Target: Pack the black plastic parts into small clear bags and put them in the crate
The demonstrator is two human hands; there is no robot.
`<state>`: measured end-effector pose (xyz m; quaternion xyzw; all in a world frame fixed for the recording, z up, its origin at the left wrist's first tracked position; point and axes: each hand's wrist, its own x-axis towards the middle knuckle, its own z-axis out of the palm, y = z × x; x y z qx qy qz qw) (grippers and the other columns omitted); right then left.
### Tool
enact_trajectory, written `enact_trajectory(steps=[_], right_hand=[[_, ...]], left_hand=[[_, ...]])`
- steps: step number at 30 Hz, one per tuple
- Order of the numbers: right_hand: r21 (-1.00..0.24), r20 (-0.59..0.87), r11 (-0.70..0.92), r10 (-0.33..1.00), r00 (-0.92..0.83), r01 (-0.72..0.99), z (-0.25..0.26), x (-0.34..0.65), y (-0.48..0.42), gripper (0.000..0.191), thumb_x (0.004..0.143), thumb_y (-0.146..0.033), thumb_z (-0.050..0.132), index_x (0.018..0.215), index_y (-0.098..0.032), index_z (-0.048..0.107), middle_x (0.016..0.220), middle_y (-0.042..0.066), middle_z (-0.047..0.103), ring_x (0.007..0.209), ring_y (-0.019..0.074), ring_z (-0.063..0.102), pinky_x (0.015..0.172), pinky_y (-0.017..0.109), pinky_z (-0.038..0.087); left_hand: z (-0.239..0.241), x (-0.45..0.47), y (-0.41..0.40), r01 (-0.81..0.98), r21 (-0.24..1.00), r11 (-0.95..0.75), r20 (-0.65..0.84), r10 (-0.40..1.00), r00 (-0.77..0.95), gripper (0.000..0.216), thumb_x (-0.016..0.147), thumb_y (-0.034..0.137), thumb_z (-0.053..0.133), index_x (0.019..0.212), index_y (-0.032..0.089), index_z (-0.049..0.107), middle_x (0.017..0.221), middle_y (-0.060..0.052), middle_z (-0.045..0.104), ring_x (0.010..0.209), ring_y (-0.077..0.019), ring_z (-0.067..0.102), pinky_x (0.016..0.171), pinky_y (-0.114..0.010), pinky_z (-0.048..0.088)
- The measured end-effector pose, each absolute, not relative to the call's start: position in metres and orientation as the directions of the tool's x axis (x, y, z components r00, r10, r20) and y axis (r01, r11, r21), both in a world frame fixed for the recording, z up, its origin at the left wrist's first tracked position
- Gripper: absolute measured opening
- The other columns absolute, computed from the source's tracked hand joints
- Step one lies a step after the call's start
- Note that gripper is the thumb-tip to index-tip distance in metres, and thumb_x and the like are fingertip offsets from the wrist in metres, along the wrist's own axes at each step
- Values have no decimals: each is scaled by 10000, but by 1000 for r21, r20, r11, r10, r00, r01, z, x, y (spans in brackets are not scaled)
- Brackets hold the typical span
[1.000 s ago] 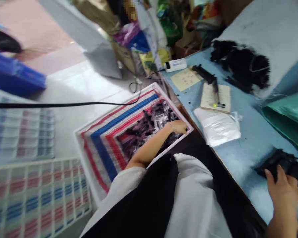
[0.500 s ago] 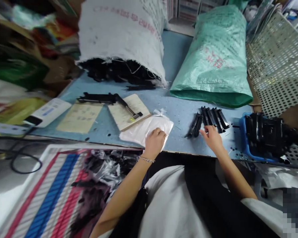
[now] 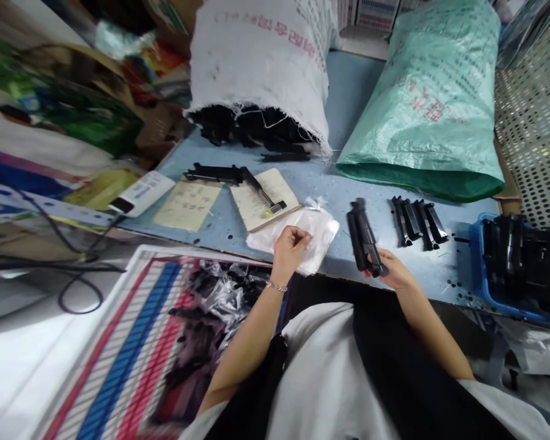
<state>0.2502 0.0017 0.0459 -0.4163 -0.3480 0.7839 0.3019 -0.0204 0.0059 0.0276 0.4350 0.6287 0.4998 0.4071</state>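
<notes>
My left hand (image 3: pixel 291 250) lies over a flat stack of whitish plastic bags (image 3: pixel 321 235), its fingertips pinched together at the bag surface. My right hand (image 3: pixel 394 269) is closed round the lower end of a pair of long black plastic parts (image 3: pixel 363 235), lifted a little above the table. Just to the right, several similar black parts (image 3: pixel 419 221) lie side by side on the blue table. Left of the bags, a longer black piece (image 3: pixel 217 173) with a metal-tipped arm rests across a notepad (image 3: pixel 245 205).
Behind stand a white woven sack (image 3: pixel 261 61) full of black parts and a green sack (image 3: pixel 421 116). A blue basket (image 3: pixel 479 269) of black parts is at the right edge. Below left, a striped bag (image 3: pixel 132 342) holds bagged pieces. A white box (image 3: pixel 149 190) with a cable lies left.
My right hand has picked up a pair of black parts from the row and moved them left toward the bags. My left hand's fingers have drawn into a pinch. The view has shifted left.
</notes>
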Motion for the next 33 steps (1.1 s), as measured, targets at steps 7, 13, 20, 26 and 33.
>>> enact_trajectory(steps=[7, 13, 20, 26, 33], right_hand=[[-664, -546, -709, 677, -493, -238, 40, 225, -12, 326, 658, -403, 843, 760, -155, 658, 682, 56, 702, 522, 113, 581, 450, 201, 427], [-624, -543, -723, 675, -500, -298, 42, 233, -16, 350, 653, -409, 864, 868, -178, 712, 797, 65, 736, 619, 142, 635, 478, 204, 468], [-528, -441, -773, 603, -664, -352, 29, 230, -32, 443, 717, -414, 843, 1016, -119, 702, 975, 124, 737, 631, 113, 629, 484, 190, 487], [-451, -585, -810, 585, -562, -374, 7, 218, -36, 254, 743, -262, 822, 903, -134, 673, 959, 102, 746, 618, 99, 652, 486, 162, 505], [-511, -500, -754, 651, -571, -412, 20, 225, -26, 278, 744, -311, 830, 930, -141, 714, 1028, 117, 745, 627, 103, 626, 468, 183, 482]], left_hand=[[28, -26, 10, 171, 974, 149, -103, 962, -254, 280, 656, 306, 755, 783, 202, 528, 743, 19, 628, 663, -128, 586, 655, -266, 480], [27, -21, 11, 236, 954, 188, -158, 977, -141, 277, 662, 286, 760, 844, 193, 574, 722, 36, 575, 635, -117, 536, 629, -257, 460], [30, -24, 11, 550, 834, 48, 46, 987, -156, 122, 833, 253, 574, 832, 191, 679, 914, -56, 660, 859, -190, 629, 838, -345, 505], [35, -41, 14, 320, 945, 70, 11, 970, -243, 172, 845, 322, 607, 956, 190, 616, 784, 2, 649, 692, -144, 624, 666, -276, 517], [33, -22, 6, 764, 635, -114, 113, 992, 54, 108, 825, 281, 681, 840, 179, 647, 996, -97, 643, 937, -231, 615, 857, -374, 514]])
